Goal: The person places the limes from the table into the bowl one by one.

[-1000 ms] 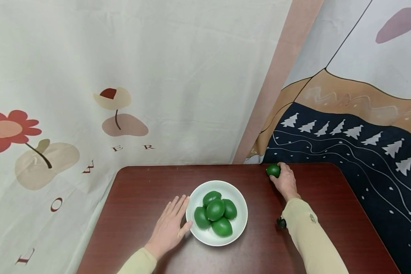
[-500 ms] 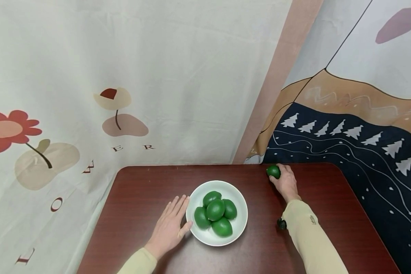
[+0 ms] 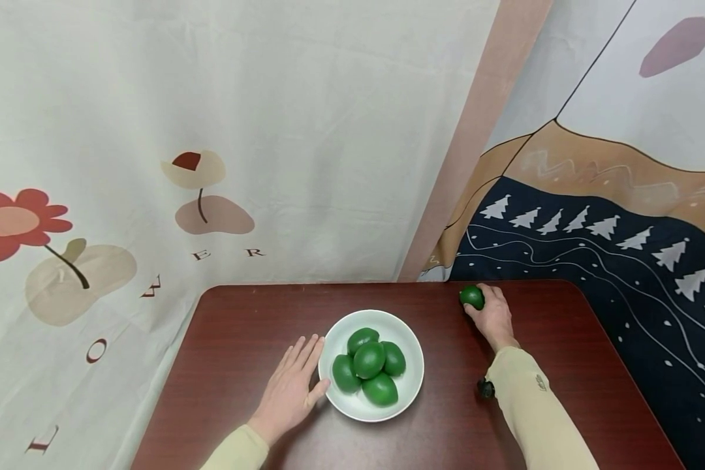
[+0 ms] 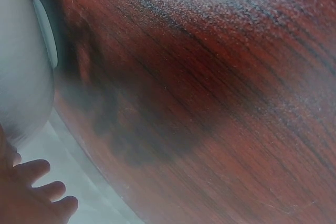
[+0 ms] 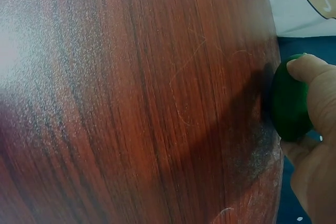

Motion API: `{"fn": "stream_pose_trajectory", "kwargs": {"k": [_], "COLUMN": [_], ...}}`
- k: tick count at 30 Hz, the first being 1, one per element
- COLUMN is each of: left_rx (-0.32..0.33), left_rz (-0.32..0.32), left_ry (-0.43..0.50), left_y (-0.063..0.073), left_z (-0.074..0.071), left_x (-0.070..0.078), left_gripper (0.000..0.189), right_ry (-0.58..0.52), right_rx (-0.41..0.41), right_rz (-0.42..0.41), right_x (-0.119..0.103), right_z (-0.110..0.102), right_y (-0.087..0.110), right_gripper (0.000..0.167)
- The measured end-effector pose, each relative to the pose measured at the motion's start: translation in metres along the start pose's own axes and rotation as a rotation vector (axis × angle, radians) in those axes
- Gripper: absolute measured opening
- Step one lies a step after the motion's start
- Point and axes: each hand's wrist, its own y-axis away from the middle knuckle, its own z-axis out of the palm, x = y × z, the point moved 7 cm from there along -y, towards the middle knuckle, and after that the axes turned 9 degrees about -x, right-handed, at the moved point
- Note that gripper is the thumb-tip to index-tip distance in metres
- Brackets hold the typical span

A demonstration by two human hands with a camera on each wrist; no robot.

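In the head view, a white bowl [image 3: 411,385] holds several green limes [image 3: 369,360], with one heaped on top of the others. My left hand [image 3: 290,388] lies at the bowl's left side, fingers straight, with fingertips and thumb at its rim. Near the table's back edge, my right hand [image 3: 492,316] grips another lime [image 3: 472,297] between thumb and fingers. The right wrist view shows this lime [image 5: 290,100] close up at the table's edge, partly covered by the fingers. In the left wrist view, the bowl [image 4: 48,30] shows only in part.
The reddish-brown wooden table [image 3: 247,326] has rounded back corners. Behind it hangs a pale printed cloth [image 3: 305,163], and a dark blue cloth with white trees [image 3: 564,248] hangs at the right. A small black object [image 3: 485,389] sits at my right cuff.
My right hand and the lime in it have shifted very slightly right and toward me. The left hand and the bowl stay practically where they were.
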Motion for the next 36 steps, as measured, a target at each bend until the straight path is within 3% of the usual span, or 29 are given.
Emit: {"fn": "stream_pose_trajectory", "kwargs": {"k": [8, 23, 36], "left_rx": [0.008, 0.021, -0.016], "left_rz": [0.002, 0.013, -0.020], "left_ry": [-0.004, -0.026, -0.017], "left_y": [0.000, -0.001, 0.000], "left_z": [0.000, -0.002, 0.001], "left_x": [0.001, 0.002, -0.001], "left_gripper": [0.076, 0.076, 0.076], "right_ry": [-0.014, -0.033, -0.064], "right_rx": [0.037, 0.116, 0.159], "right_rz": [-0.004, -0.089, -0.171], "right_x": [0.003, -0.008, -0.019], "right_z": [-0.005, -0.021, -0.015], "right_y": [0.007, 0.032, 0.057], "right_gripper": [0.058, 0.058, 0.057]}}
